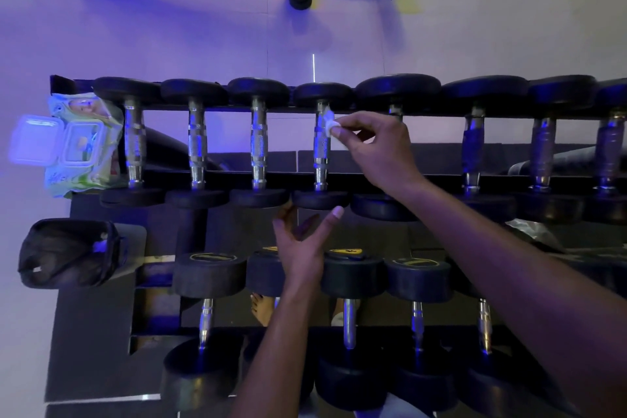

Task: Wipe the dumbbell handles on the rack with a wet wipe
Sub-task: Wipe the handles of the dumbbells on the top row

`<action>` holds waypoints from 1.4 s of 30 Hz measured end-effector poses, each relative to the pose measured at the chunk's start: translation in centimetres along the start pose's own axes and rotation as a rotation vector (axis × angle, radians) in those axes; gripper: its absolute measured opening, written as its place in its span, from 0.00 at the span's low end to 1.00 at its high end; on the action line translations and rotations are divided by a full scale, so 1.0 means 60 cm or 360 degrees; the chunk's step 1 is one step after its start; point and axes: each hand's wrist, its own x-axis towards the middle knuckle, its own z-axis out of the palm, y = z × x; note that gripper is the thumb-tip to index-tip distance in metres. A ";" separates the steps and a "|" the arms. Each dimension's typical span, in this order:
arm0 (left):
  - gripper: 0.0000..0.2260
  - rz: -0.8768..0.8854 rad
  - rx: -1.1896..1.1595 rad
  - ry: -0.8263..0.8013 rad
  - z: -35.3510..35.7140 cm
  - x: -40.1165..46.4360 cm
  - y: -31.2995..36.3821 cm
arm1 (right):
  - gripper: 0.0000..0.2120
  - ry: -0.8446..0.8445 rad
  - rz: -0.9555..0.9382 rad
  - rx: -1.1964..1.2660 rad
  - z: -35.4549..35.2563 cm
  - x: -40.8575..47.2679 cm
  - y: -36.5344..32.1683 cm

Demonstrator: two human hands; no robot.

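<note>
hidden: fifth handle (395, 109) behind right hand (376, 149) | cut off: rack (237, 176) right end | unreadable: wipes pack (81, 142) print

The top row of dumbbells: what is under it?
Under the top row sits a lower row of dumbbells with yellow-marked ends. The left hand and forearm cover one of them, and the rack's right end is too dark to make out.
</note>
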 end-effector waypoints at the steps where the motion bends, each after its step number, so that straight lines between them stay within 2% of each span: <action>1: 0.41 0.0003 -0.0031 0.0023 0.002 0.003 -0.002 | 0.04 0.0025 -0.0018 -0.0024 0.003 0.003 0.003; 4: 0.38 -0.0019 -0.0106 0.0006 0.004 0.008 -0.009 | 0.05 0.0044 -0.0105 -0.0144 0.012 0.010 0.013; 9: 0.35 -0.0213 -0.0152 -0.0033 -0.011 0.021 -0.021 | 0.06 0.0115 -0.0213 -0.0322 0.019 0.013 0.024; 13: 0.27 -0.0399 -0.0323 -0.0125 -0.005 0.031 -0.017 | 0.07 0.0161 -0.0257 -0.0362 0.025 0.014 0.026; 18: 0.36 -0.0655 -0.0528 -0.0296 0.010 0.040 -0.015 | 0.07 0.0191 -0.0319 -0.0426 0.030 0.017 0.017; 20: 0.39 -0.0655 -0.0503 -0.0317 0.008 0.036 -0.020 | 0.07 0.0198 -0.0342 -0.0451 0.032 0.020 0.011; 25: 0.34 -0.0441 -0.0322 -0.0223 -0.003 0.015 -0.022 | 0.06 0.0302 -0.0322 -0.0468 0.044 0.027 0.004; 28: 0.41 -0.0358 -0.0135 -0.0086 -0.010 0.019 -0.018 | 0.06 0.0204 -0.0246 -0.0435 0.058 0.030 0.006; 33: 0.42 -0.0340 -0.0002 -0.0079 -0.025 0.035 -0.014 | 0.04 -0.0105 -0.0188 -0.0460 0.049 0.030 0.004; 42: 0.34 -0.0364 0.0027 -0.0062 -0.036 0.032 -0.006 | 0.05 -0.0486 0.0140 -0.0567 0.034 -0.018 0.003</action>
